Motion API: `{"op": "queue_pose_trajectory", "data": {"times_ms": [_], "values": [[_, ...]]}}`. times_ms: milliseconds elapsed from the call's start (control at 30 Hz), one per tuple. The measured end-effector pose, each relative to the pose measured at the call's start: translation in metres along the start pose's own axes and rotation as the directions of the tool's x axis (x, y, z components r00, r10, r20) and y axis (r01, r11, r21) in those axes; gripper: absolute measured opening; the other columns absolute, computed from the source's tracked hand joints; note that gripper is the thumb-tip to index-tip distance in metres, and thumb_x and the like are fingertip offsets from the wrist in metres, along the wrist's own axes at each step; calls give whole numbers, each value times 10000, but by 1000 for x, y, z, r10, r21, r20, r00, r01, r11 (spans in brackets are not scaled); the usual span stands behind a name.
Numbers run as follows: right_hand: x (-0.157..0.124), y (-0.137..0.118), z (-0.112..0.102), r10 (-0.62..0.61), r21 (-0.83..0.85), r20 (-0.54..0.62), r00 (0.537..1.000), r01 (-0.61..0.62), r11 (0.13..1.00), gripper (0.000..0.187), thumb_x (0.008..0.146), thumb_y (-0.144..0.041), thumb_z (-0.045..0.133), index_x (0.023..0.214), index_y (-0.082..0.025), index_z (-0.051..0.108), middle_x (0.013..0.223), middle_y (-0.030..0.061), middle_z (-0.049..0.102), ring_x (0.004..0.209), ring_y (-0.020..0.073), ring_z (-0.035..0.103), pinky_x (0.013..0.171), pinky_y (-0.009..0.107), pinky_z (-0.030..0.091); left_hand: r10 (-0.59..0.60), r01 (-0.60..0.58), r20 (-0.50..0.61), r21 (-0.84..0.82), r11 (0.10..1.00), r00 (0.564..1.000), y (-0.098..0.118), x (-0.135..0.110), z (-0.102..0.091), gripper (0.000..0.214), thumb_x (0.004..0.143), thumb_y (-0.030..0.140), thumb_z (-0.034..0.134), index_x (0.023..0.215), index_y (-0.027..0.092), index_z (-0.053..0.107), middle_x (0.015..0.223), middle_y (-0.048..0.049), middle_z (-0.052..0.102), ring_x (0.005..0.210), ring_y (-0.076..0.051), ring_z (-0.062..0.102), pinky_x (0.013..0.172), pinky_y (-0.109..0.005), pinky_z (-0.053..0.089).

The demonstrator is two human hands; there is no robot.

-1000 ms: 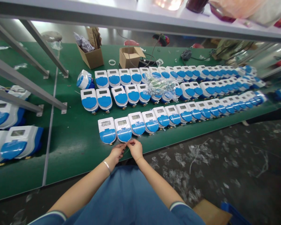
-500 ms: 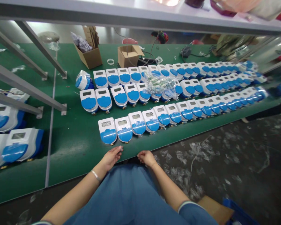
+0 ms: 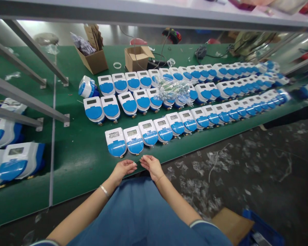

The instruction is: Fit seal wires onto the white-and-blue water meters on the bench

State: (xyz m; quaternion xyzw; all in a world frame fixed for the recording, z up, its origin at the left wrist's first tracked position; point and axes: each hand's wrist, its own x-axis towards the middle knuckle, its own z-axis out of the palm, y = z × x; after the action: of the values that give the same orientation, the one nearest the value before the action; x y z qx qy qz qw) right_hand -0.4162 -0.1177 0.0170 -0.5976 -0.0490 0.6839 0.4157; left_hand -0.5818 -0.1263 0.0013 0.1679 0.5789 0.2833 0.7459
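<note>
My left hand [image 3: 123, 168] and my right hand [image 3: 152, 165] meet fingertip to fingertip at the front edge of the green table [image 3: 79, 160]. Both hands have curled, pinching fingers; whatever is between them is too small to make out. Just beyond the fingertips lies a white and blue meter [image 3: 134, 140], second in the front row, with the first meter [image 3: 115, 142] to its left. A thin bracelet [image 3: 104, 190] is on my left wrist.
Three long rows of the same meters run away to the right. A clear bag of green parts [image 3: 173, 90] lies on the middle rows. Two cardboard boxes [image 3: 92, 61] [image 3: 137, 58] stand at the back. Grey frame struts [image 3: 28, 102] and more meters [image 3: 15, 160] are at the left.
My hands were pinched together under the second meter, then drew apart and back to the table edge, and have now come together again just below that meter.
</note>
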Motion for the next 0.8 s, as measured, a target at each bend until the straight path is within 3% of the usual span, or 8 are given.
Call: {"op": "queue_pose_trajectory", "data": {"times_ms": [233, 500, 800], "values": [[-1, 15, 6, -148, -113, -29, 989, 144, 983, 355, 616, -374, 768, 796, -145, 564, 784, 67, 699, 737, 197, 698, 655, 280, 548, -72, 94, 98, -244, 965, 993, -5, 0, -2, 168, 755, 238, 695, 871, 119, 666, 1021, -139, 693, 983, -198, 643, 928, -301, 480], [-1, 18, 10, -290, -266, 2, 957, 280, 922, 328, 690, -421, 692, 805, -153, 542, 793, 62, 676, 730, 199, 695, 632, 282, 554, -92, 113, 87, -281, 953, 992, -3, -2, 2, 117, 786, 193, 660, 864, 108, 682, 1010, -133, 697, 977, -187, 644, 938, -290, 479], [0, 20, 10, -329, -317, 33, 944, 322, 892, 324, 695, -436, 686, 794, -162, 545, 774, 54, 670, 752, 210, 693, 645, 288, 556, -82, 106, 96, -283, 953, 992, -6, 0, 0, 139, 793, 193, 653, 892, 100, 681, 1060, -152, 681, 1000, -190, 637, 937, -277, 478]]}}
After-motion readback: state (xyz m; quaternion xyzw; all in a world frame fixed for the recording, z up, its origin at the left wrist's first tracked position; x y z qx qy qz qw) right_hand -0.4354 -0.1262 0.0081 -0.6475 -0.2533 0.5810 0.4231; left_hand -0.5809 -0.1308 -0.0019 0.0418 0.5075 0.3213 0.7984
